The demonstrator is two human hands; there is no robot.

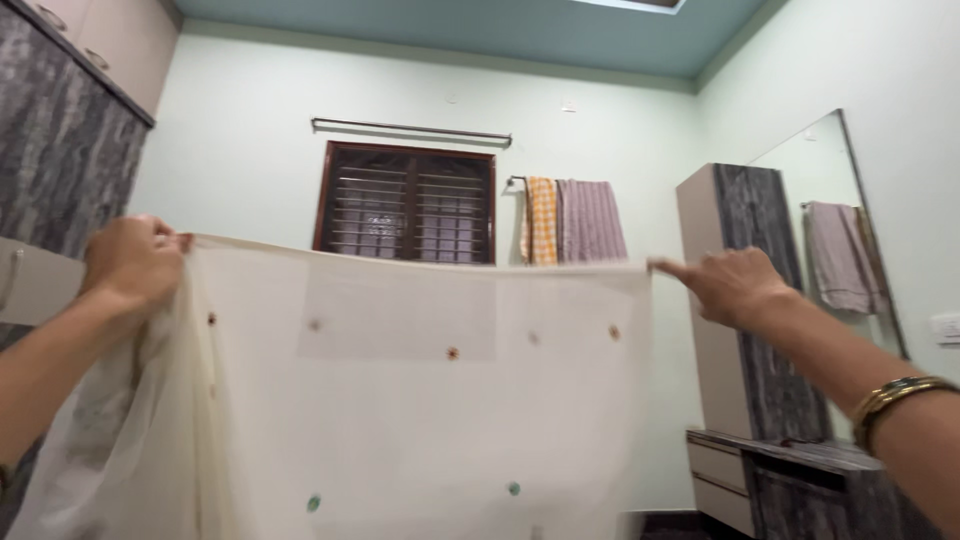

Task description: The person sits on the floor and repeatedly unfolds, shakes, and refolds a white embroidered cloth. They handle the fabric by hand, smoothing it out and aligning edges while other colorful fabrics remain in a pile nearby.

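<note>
Cloth: sheer cream cloth (420, 400) with small coloured dots, held up in front of the window (408, 203); its top edge runs level from left to right and the rest hangs straight down
Left hand: left hand (132, 262) closed in a fist on the top left corner, extra cloth bunched below it
Right hand: right hand (732, 285) pinching the top right corner with its fingertips, other fingers curled
Behind: two towels (572, 221) on a wall rail, a mirror (835, 215) at right
</note>
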